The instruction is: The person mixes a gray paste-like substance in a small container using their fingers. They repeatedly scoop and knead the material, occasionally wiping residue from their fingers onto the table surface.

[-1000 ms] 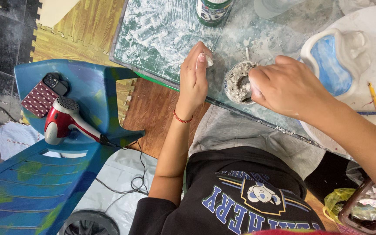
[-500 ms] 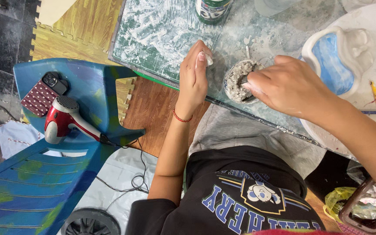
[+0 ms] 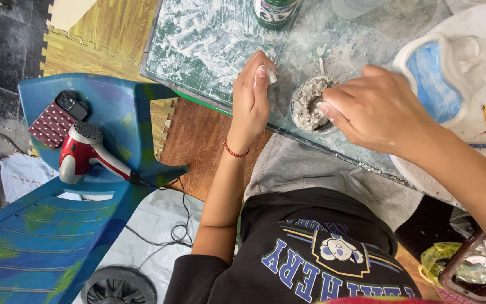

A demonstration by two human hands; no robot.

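Grey, crumbly clay is filling a small round cup [image 3: 309,104] that is sitting near the front edge of the powder-smeared glass table [image 3: 209,45]. The right hand [image 3: 378,110] is curling over the cup, fingers bent against its rim. The left hand [image 3: 252,98] is pinching a small white lump [image 3: 271,76] just beside it. Bare glass is lying open beyond, toward a dark green jar [image 3: 274,11].

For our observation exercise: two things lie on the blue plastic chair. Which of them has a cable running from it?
The red and silver hair dryer: a black cable leaves its handle and trails to the floor. The phone in the dotted dark red case beside it has none.
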